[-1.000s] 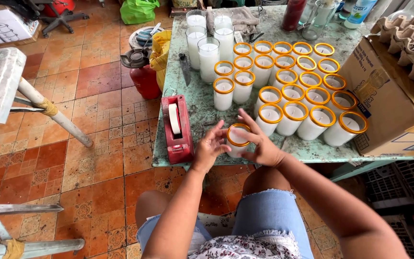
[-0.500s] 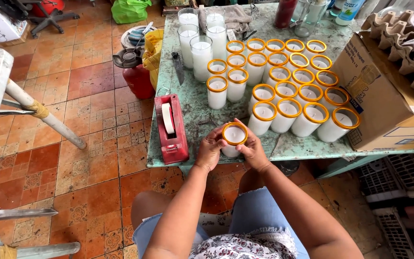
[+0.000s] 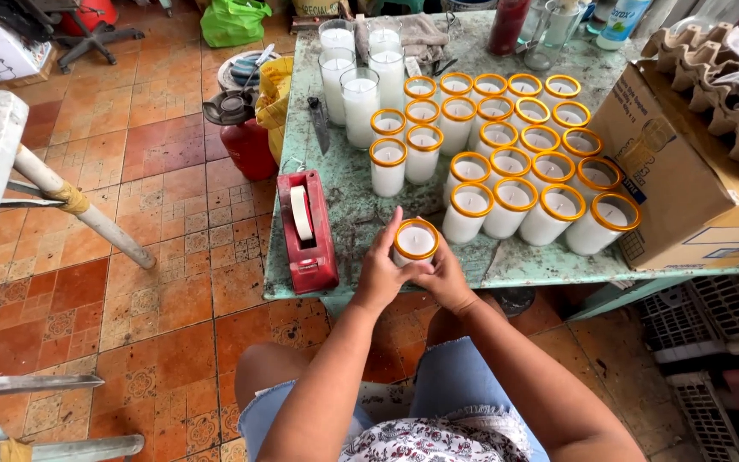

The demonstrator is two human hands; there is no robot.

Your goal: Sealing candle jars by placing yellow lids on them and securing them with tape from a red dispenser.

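Left hand: the left hand point(image 3: 380, 275) sits in the lower middle of the frame, fingers curled and clamped on the left side of a white wax candle in a glass cup with a yellow-orange rim point(image 3: 416, 242), one finger raised along its wall.
Right hand: the right hand point(image 3: 445, 278) mirrors it, fingers wrapped tight on the cup's right side; both forearms rise from the bottom edge of the frame.
Candle: held upright between both hands at the near edge of the worn green tabletop point(image 3: 352, 205), close above the person's lap.
Edge and room: a bare strip of tabletop lies just above the hands; the table's near edge runs right under them.
Left of the hands: a red tape dispenser with a white roll point(image 3: 306, 229) lies just beside the left hand, apart from it.
Above: a block of matching yellow-rimmed candles point(image 3: 515, 162) fills the centre right of the frame, the nearest row close to the held cup; taller plain white candles point(image 3: 354, 85) stand at the upper middle.
Right: an open brown cardboard box point(image 3: 686, 184) stands against the candle rows.
Floor: orange patterned tiles point(image 3: 130, 214) at left, with a red gas cylinder point(image 3: 241, 137) beside the table.
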